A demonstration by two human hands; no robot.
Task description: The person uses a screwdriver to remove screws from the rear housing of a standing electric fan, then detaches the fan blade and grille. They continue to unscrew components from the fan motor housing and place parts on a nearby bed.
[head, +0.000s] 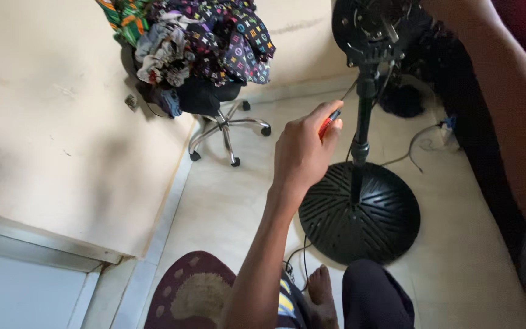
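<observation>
now left hand [302,152] grips a red-handled screwdriver [329,124] beside the fan pole [363,122].

A single head-worn camera looks steeply down from above the seated person, close over the left hand [302,152] and the fan stand's round black base [360,213]. It faces forward across the tiled floor [232,207] toward the swivel chair [214,103] by the wall.
</observation>
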